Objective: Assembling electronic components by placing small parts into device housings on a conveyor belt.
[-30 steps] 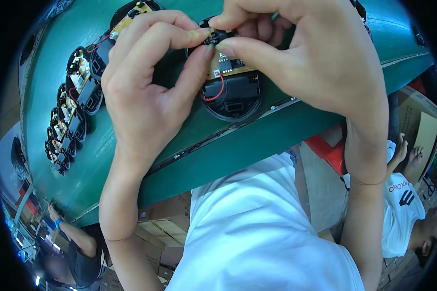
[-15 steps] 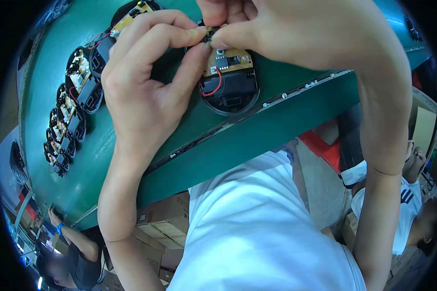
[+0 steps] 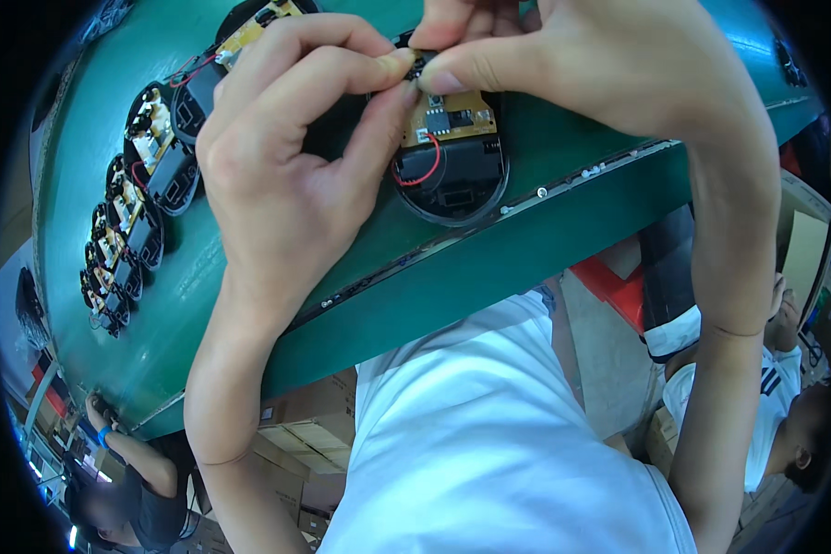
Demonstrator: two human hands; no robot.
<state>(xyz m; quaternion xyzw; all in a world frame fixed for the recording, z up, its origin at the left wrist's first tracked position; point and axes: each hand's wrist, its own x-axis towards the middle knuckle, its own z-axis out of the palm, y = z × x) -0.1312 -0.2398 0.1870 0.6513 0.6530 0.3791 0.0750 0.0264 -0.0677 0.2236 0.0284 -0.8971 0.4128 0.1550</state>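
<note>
An opened computer mouse base (image 3: 457, 189), a black oval shell, lies on the green table near its front edge. A tan circuit board (image 3: 466, 127) with a black chip sits in it, and a red wire (image 3: 434, 166) loops down beside the dark lower section. My left hand (image 3: 291, 152) comes from the left, thumb and index finger pinched together over the board's far end. Opposite it, my right hand (image 3: 517, 60) presses its thumb and curled fingers on the same spot. A small dark part shows between the fingertips, mostly hidden by them.
Several more opened mouse bases (image 3: 148, 175) stand in a curved, overlapping row on the left of the table (image 3: 222, 319). Small screws (image 3: 542, 193) lie along the front edge strip. Cardboard boxes (image 3: 319, 411) are below. Other people sit at lower left and right.
Both hands and the mouse base under them have shifted slightly right and nearer. The pinch at the board's far end is kept. The row at left is nearly unchanged.
</note>
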